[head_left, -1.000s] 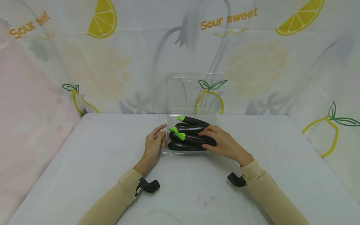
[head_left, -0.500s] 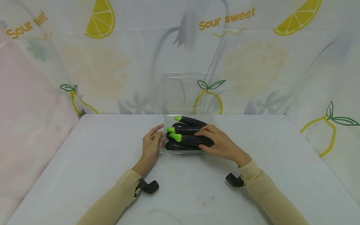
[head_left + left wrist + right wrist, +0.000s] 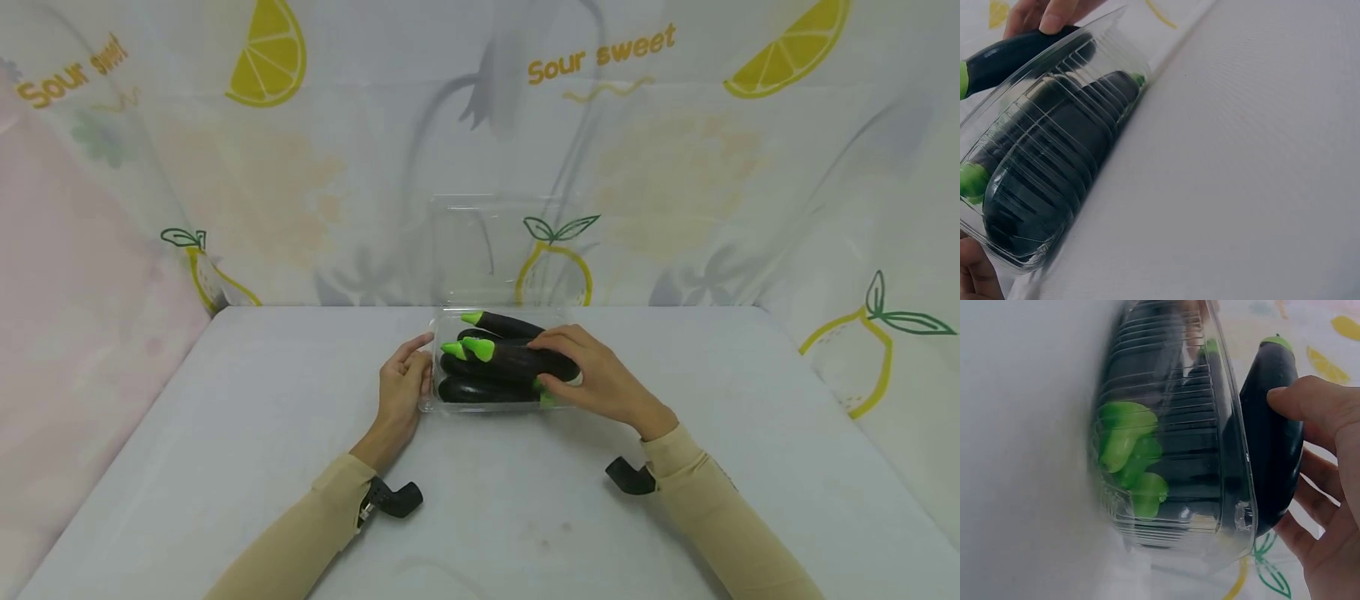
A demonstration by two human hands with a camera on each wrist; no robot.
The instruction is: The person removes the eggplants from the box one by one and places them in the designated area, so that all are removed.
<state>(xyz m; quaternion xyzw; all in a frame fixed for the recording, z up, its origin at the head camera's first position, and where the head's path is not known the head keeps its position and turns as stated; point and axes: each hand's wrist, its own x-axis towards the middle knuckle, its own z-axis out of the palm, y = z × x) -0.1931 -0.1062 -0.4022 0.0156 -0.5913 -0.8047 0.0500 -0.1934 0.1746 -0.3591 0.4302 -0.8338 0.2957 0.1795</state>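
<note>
A clear plastic clamshell box (image 3: 491, 408) holds several dark eggplants with bright green stem ends, one of them an eggplant (image 3: 480, 389) along the near wall. My right hand (image 3: 603, 379) grips another eggplant (image 3: 517, 363) by its blunt right end, thumb on the near side and fingers over the top. In the right wrist view this eggplant (image 3: 1266, 434) shows above the box rim, beyond the ribbed wall. My left hand (image 3: 401, 383) holds the box's left end, its fingers at the rim. Only a few fingers (image 3: 974, 269) of it show in the left wrist view, by the box corner.
The see-through lid (image 3: 480, 250) stands raised at the back, against a cloth backdrop (image 3: 360, 167) printed with lemons. A white-covered table (image 3: 300, 400) lies under everything. Black curved mounts (image 3: 397, 498) stick out from both wrists.
The eggplant in my right hand has risen and shifted slightly away, now covering much of the one behind it. My left hand stays at the box's left end.
</note>
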